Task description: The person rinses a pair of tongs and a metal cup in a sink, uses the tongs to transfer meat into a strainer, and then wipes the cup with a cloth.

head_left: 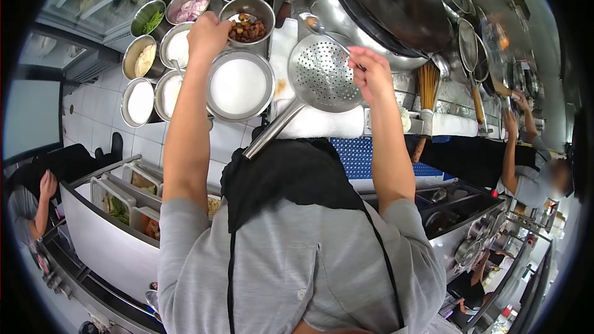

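Note:
My right hand grips the handle of a metal spoon. A small brownish load sits in its bowl. Below the spoon lies a perforated skimmer, its tube handle pointing toward my apron. My left hand is closed at the left rim of a steel bowl of brown chunks; what its fingers hold, if anything, is hidden. Close to that hand stand a tub of white powder, a pot of white seasoning and a bowl of sliced pink onion.
A large black wok rests at the back right. Beside it lie a bamboo brush and several strainers. Folded white cloths line the counter edge. Co-workers stand at the far left and far right.

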Available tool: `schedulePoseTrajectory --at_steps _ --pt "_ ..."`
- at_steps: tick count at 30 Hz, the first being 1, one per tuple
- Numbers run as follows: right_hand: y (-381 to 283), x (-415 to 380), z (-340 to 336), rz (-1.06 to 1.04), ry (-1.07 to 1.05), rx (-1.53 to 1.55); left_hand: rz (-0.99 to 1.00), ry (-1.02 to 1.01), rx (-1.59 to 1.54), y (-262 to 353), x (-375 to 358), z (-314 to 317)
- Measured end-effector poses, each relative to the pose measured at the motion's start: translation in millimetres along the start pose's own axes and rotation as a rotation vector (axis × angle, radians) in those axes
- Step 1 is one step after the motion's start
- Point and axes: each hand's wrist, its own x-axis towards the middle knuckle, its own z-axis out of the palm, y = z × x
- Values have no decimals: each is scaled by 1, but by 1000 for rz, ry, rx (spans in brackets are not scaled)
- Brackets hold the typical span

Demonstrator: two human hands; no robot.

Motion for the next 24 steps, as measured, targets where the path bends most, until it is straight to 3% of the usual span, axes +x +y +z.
schedulePoseTrajectory --at_steps 5,7,9,10,11,12,13,15,24 --pt "35 -21 -39 121 -34 311 -7 -115 -418 5 -10 -11" --pt "30 -49 -43 157 16 360 24 -340 -725 8 -18 -7" --pt "54 -54 -64 143 -73 502 -74 -546 -831 28 -27 7" --pt "51 -62 -55 140 112 474 -123 -577 -880 31 -28 15" --pt "48 -69 -50 137 204 483 -140 -674 -895 2 3 38" --pt "51 -69 -46 131 201 485 -239 -637 -840 3 9 42" --pt "56 -70 -50 82 174 536 -193 -767 -957 8 9 53" --pt "63 -77 -56 56 174 576 -281 -765 -929 -5 31 81" --pt "76 -125 -107 13 152 646 -354 -1025 -930 84 -98 122"
